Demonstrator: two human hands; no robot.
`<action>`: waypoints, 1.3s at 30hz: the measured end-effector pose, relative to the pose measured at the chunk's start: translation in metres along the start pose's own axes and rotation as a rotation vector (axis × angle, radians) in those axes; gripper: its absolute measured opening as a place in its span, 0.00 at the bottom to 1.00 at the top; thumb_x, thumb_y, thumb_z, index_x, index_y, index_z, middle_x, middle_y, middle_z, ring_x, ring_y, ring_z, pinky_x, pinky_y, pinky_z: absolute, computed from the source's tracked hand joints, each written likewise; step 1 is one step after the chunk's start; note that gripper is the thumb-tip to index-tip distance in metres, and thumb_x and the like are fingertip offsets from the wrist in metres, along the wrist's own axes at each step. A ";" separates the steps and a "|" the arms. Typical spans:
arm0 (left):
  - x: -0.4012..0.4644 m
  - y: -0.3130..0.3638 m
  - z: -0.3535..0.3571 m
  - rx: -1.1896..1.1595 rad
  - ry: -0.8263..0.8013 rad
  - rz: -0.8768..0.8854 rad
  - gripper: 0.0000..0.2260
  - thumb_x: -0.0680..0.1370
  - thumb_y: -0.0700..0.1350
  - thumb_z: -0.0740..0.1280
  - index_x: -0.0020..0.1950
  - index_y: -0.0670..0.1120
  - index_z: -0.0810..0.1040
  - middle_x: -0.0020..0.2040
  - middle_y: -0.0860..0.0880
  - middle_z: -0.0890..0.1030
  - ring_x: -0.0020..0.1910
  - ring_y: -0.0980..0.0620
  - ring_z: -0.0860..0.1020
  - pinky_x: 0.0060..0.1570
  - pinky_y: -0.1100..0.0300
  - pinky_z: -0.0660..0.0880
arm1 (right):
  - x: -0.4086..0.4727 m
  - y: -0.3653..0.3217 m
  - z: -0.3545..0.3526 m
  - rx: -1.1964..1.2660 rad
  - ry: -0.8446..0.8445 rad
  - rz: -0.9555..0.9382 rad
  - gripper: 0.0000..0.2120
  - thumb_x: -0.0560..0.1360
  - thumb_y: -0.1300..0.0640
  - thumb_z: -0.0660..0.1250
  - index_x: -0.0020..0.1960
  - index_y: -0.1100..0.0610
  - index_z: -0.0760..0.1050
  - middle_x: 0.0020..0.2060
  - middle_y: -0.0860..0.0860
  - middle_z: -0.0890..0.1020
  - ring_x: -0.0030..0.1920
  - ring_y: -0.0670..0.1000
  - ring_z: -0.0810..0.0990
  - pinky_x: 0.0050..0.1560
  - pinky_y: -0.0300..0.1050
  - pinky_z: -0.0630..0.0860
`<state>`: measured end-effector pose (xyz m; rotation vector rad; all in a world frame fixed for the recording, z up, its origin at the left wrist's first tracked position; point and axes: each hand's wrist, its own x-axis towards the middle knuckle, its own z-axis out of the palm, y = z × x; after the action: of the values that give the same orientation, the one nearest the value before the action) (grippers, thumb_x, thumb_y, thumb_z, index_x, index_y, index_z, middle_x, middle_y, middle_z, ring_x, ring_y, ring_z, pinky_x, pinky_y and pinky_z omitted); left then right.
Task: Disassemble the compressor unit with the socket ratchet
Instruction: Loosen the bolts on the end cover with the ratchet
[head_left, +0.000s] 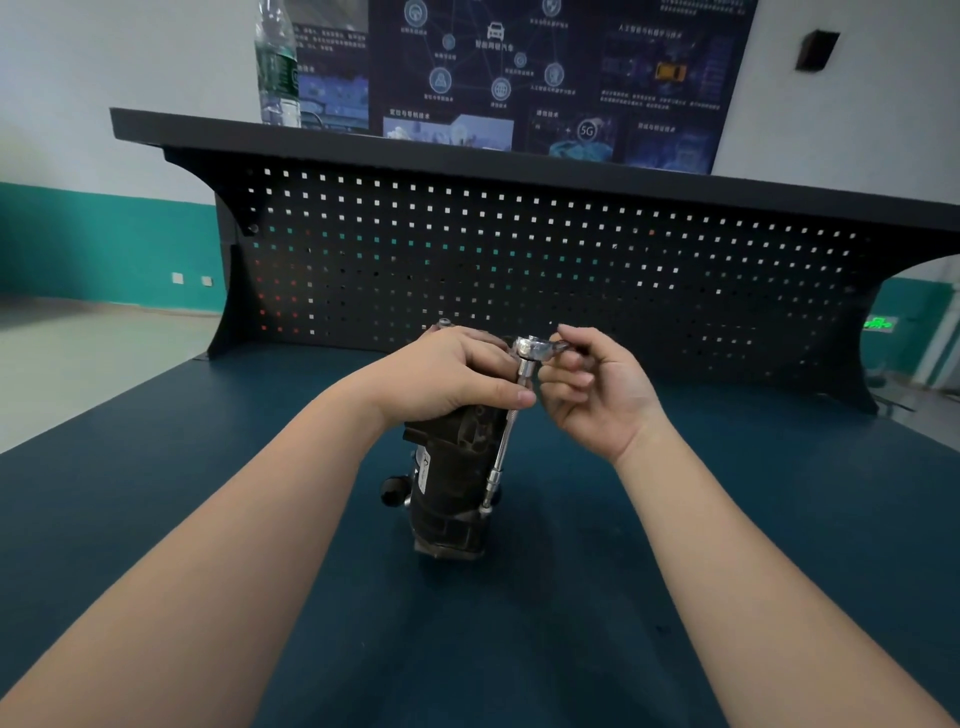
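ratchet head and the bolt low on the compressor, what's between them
In the head view, a slim silver extension bar runs down beside the black compressor body.

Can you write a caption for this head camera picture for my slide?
Left hand steadies the upright compressor unit while the right hand holds the socket ratchet beside it.

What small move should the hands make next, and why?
Probably swing the ratchet handle with the right hand: its long extension already reaches down to a bolt low on the upright compressor, and the left hand holds the top steady.
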<state>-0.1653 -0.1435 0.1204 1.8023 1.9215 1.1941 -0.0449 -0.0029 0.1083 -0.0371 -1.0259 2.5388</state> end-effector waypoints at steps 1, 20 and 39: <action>0.001 0.000 0.001 0.004 0.025 -0.011 0.11 0.70 0.54 0.75 0.46 0.48 0.86 0.56 0.58 0.81 0.56 0.69 0.73 0.64 0.70 0.62 | -0.001 0.000 0.000 0.025 0.037 -0.040 0.08 0.69 0.61 0.66 0.35 0.57 0.68 0.22 0.47 0.69 0.19 0.42 0.63 0.18 0.32 0.59; 0.005 -0.005 -0.003 0.019 -0.004 0.018 0.26 0.65 0.63 0.70 0.47 0.42 0.85 0.57 0.50 0.81 0.58 0.68 0.72 0.63 0.70 0.63 | -0.010 0.008 0.006 0.054 0.117 -0.227 0.07 0.69 0.62 0.65 0.32 0.60 0.72 0.24 0.51 0.70 0.22 0.45 0.65 0.22 0.36 0.61; 0.013 -0.001 0.004 -0.033 0.096 -0.037 0.09 0.68 0.57 0.74 0.44 0.55 0.87 0.53 0.63 0.83 0.59 0.62 0.77 0.73 0.47 0.60 | -0.024 0.022 0.021 -0.546 0.185 -0.788 0.14 0.75 0.62 0.63 0.32 0.52 0.68 0.24 0.50 0.72 0.25 0.48 0.69 0.27 0.40 0.65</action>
<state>-0.1655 -0.1296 0.1217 1.7146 1.9658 1.3149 -0.0341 -0.0401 0.1061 -0.0144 -1.3009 1.4886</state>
